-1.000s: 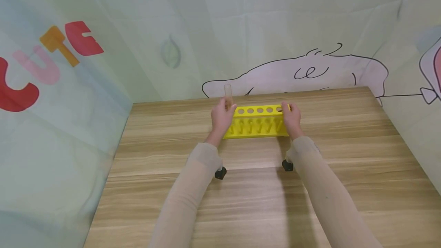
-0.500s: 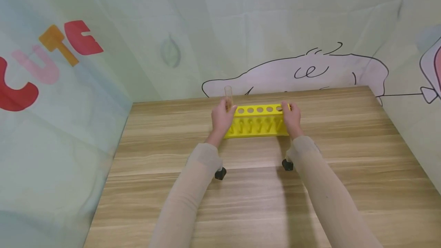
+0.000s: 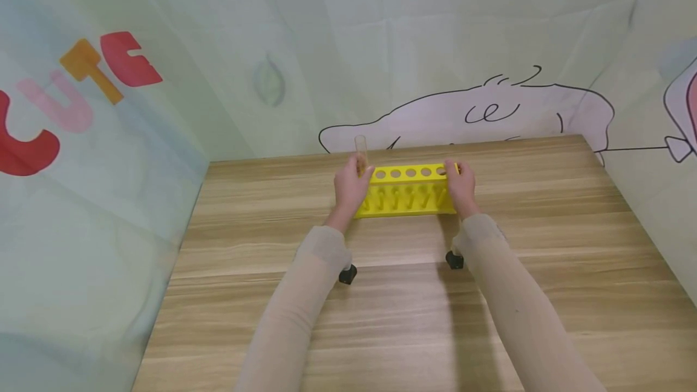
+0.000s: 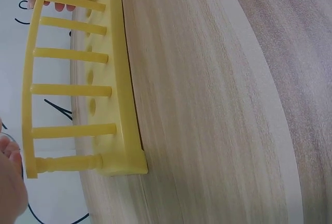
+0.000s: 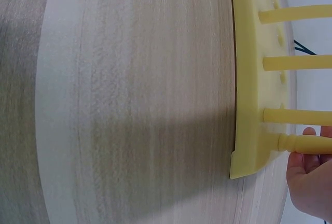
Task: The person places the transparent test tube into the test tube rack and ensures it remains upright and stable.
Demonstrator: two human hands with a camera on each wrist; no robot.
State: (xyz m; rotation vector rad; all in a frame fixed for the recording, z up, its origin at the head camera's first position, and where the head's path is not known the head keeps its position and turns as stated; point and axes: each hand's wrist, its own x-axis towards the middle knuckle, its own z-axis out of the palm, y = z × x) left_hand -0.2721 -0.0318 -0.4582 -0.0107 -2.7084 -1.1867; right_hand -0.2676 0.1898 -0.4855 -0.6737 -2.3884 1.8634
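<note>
A yellow test tube rack [image 3: 411,210] stands upright on the wooden table, with a row of round holes along its top bar and a row of pegs on its base. My left hand [image 3: 350,183] pinches a clear test tube [image 3: 360,145] at the rack's left end. The tube's upper part sticks up above the fingers, and its lower part is hidden behind the hand. At the other end, my right hand [image 3: 461,186] grips the rack's top corner. In the right wrist view, the fingers of my right hand [image 5: 311,182] are curled by the end post.
The wood-grain table [image 3: 403,325] runs back to a printed cloth [image 3: 229,65] hanging behind it. Another stretch of cloth borders the left side. Black wrist devices [image 3: 347,274] sit under both sleeves.
The test tube's top has sunk very slightly in my left hand's grasp. Both hands and the rack otherwise stay in place.
</note>
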